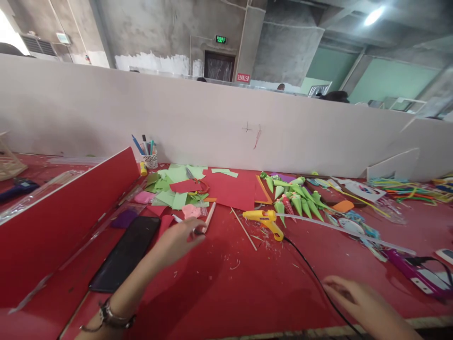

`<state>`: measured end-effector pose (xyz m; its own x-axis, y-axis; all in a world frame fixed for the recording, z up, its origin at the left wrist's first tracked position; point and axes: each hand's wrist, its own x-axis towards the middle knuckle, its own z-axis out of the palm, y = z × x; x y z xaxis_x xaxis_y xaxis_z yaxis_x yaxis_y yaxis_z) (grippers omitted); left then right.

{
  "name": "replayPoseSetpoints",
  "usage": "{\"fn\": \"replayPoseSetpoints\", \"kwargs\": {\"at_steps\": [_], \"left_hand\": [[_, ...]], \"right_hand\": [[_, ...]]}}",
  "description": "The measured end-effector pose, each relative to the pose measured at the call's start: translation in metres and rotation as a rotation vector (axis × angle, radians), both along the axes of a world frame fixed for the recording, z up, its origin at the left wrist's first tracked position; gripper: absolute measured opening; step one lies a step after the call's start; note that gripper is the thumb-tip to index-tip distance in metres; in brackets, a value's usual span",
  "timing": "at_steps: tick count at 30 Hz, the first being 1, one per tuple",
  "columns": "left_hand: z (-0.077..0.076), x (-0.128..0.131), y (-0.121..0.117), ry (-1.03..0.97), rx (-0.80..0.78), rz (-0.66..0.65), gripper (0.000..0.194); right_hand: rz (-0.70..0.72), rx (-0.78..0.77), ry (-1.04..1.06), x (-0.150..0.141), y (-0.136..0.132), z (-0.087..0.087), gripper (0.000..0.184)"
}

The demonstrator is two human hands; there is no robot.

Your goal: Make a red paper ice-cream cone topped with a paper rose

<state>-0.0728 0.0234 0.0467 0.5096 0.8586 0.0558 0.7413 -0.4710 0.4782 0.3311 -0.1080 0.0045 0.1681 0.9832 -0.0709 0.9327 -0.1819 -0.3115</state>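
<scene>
My left hand (182, 238), with a bracelet at the wrist, reaches over the left-middle of the red table, its fingers curled round what looks like a pen (199, 232). Only the pen's dark end shows between thumb and fingers. A pale pinkish rod (210, 216) lies just beyond the fingertips. At the lower right, my right hand (345, 293) is slightly blurred, its fingers loosely bent and apart with nothing seen in them. It is beside the black cord of a yellow glue gun (264, 218), which lies mid-table with a long clear glue stick (339, 229) in its back.
Green paper cones (300, 200) lie behind the glue gun. Paper pieces (175, 179) and a pen cup (150, 159) are at the back left. A black phone (125, 255) lies beside a red divider (71, 212). A purple power strip (417, 274) is at right.
</scene>
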Motion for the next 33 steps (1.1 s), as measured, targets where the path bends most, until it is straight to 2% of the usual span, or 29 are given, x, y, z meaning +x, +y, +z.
{"fn": "replayPoseSetpoints", "kwargs": {"at_steps": [2,5,9,12,15,18,20,23,26,28,33], "left_hand": [[-0.009,-0.02,0.009,0.306,0.218,0.248,0.031],[-0.024,-0.039,0.019,0.502,0.261,0.421,0.038],[-0.031,-0.043,0.022,0.555,0.234,0.424,0.032],[-0.031,-0.041,0.017,0.561,0.207,0.407,0.034],[-0.032,-0.042,0.004,0.548,0.189,0.383,0.041],[-0.033,-0.043,-0.014,0.529,0.244,0.437,0.043],[-0.032,-0.042,-0.027,0.524,0.28,0.46,0.036],[-0.03,-0.036,-0.039,0.486,0.18,0.445,0.023],[-0.03,-0.024,-0.045,0.417,0.123,0.431,0.026],[-0.031,-0.013,-0.047,0.375,0.118,0.403,0.03],[-0.034,0.009,-0.054,0.328,0.062,0.312,0.016]], "right_hand": [[0.101,-0.144,0.105,-0.019,-0.003,0.009,0.033],[0.219,-0.178,0.144,-0.055,-0.001,0.029,0.032],[0.414,-0.159,0.128,-0.103,0.014,0.057,0.028],[0.592,-0.122,0.076,-0.135,0.033,0.066,0.023],[0.685,-0.047,-0.132,-0.167,0.057,0.064,0.019],[0.541,0.037,-0.433,-0.198,0.083,0.057,0.021],[0.504,0.073,-0.449,-0.217,0.098,0.054,0.025],[0.504,0.118,-0.444,-0.239,0.118,0.05,0.032],[0.496,0.135,-0.442,-0.254,0.134,0.041,0.032],[0.489,0.133,-0.442,-0.259,0.142,0.034,0.027],[0.547,0.183,-0.445,-0.255,0.152,0.021,0.022]]}}
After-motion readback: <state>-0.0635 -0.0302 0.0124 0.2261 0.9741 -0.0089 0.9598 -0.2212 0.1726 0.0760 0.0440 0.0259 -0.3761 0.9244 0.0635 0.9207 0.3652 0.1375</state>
